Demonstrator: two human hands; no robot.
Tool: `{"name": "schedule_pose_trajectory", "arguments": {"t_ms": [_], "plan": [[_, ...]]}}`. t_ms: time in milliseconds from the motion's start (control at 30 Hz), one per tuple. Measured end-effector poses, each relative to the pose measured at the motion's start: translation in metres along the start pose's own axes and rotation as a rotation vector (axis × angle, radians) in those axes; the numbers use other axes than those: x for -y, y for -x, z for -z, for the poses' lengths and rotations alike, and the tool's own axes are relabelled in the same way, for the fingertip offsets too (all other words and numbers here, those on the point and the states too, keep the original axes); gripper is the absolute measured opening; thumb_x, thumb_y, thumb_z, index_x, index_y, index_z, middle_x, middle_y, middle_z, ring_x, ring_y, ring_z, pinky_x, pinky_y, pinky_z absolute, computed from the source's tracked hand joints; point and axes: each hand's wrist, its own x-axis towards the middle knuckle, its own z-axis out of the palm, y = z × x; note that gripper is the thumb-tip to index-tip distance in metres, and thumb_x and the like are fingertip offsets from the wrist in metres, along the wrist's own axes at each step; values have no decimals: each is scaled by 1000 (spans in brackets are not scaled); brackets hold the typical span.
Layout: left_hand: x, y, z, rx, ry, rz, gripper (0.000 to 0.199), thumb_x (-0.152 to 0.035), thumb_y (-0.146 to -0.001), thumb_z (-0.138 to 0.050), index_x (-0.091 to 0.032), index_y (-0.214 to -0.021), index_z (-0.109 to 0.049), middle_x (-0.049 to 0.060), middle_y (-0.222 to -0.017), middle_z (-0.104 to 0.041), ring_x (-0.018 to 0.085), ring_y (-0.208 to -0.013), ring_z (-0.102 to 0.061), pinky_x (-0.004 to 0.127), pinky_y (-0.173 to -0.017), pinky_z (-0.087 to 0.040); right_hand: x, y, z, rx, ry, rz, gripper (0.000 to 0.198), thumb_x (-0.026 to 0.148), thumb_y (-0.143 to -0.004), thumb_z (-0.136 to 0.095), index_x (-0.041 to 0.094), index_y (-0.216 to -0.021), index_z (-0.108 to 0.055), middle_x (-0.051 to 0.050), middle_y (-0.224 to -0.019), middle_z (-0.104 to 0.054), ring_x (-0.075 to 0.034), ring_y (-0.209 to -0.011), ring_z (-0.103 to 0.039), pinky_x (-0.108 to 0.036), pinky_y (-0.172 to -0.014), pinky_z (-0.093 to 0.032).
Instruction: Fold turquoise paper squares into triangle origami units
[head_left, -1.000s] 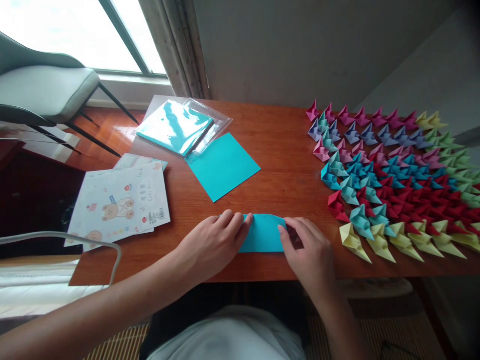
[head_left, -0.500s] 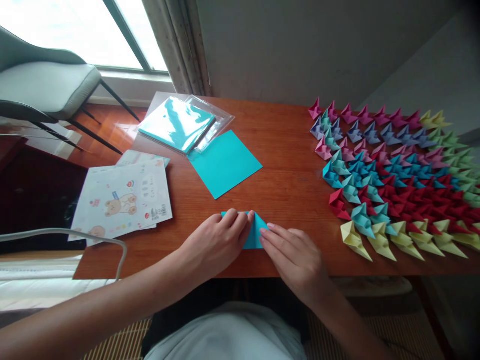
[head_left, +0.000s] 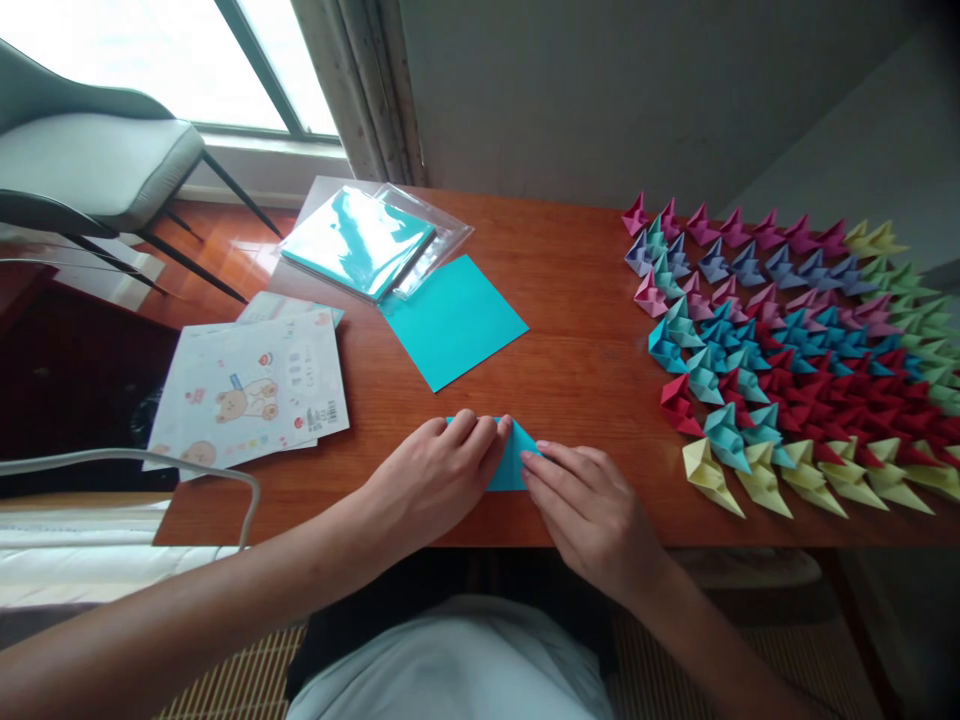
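Note:
A small piece of turquoise origami paper lies folded near the front edge of the wooden table, its upper right corner turned down on a slant. My left hand covers the left half of it, fingers curled and pressing its top edge. At the slanted right side, my right hand holds its fingers together on the paper's edge. Part of the paper is hidden under both hands. Just beyond them a flat turquoise square sheet lies unfolded, one corner under a clear plastic pack of turquoise paper.
Rows of folded paper figures in several colours fill the table's right side. White printed packets with a bear lie at left, near a pale cable. A grey chair stands by the window.
The view has shifted slightly. Both hands stay on the folded paper, with barely any movement of the fingers.

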Motion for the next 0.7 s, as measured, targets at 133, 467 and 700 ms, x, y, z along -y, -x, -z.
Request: {"name": "schedule_pose_trajectory", "arguments": {"t_ms": [133, 467, 700], "plan": [[1, 0, 2, 16, 23, 13, 47, -13, -101, -34, -7, -148, -40, 14, -111, -61, 24, -97, -57, 36, -69, -47, 1, -1, 1, 7, -8, -7, 30, 8, -93, -59, 16, -120, -70, -8, -126, -72, -27, -120, -64, -45, -98, -52], [1, -2, 3, 58, 56, 8, 49, -13, -101, -32, -7, -150, -38, 14, -109, -60, 27, -96, -58, 39, -68, -50, -2, 1, -1, -10, -57, -2, 30, 3, -92, -60, 10, -120, -69, -9, -126, -72, -29, -118, -62, -46, -97, -52], [2, 0, -1, -7, 16, 11, 47, -13, -101, -32, -5, -147, -41, 13, -107, -61, 26, -94, -58, 38, -67, -48, -3, 2, -3, -14, -86, -10, 30, 2, -91, -60, 8, -120, -69, -10, -126, -72, -29, -119, -62, -46, -96, -53]]}}
